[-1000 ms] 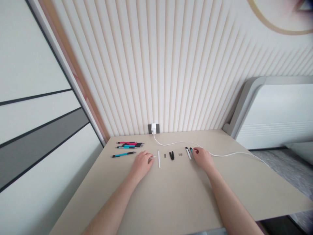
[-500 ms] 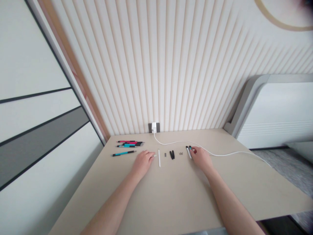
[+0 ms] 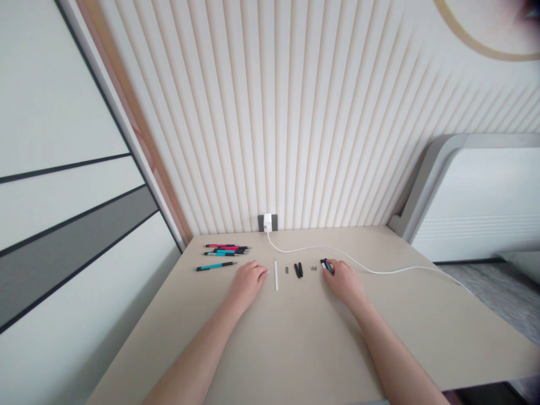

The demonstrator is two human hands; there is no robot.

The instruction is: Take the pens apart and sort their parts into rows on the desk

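My left hand (image 3: 248,283) rests on the table with its fingers drawn together. Whatever its fingertips might hold is too small to tell. Just right of them lie thin white tubes (image 3: 276,275) side by side. My right hand (image 3: 346,279) is closed at the fingertips on a blue-and-black pen barrel (image 3: 329,266). Beside that, partly covered by the fingers, is a white-and-black barrel (image 3: 323,264). Between the hands lie small grey pieces (image 3: 287,270), two black grips (image 3: 298,270) and tiny metallic tips (image 3: 313,268).
Several red, blue and black pens (image 3: 225,250) lie in a pile at the back left, with one blue pen (image 3: 215,266) in front. A white cable (image 3: 304,247) runs from a wall plug (image 3: 268,221) across the table's back to the right.
My right hand has shifted slightly left and now covers more of the white-and-black barrel. A pale piece seen earlier at my left fingertips no longer shows clearly. The view has tilted slightly.
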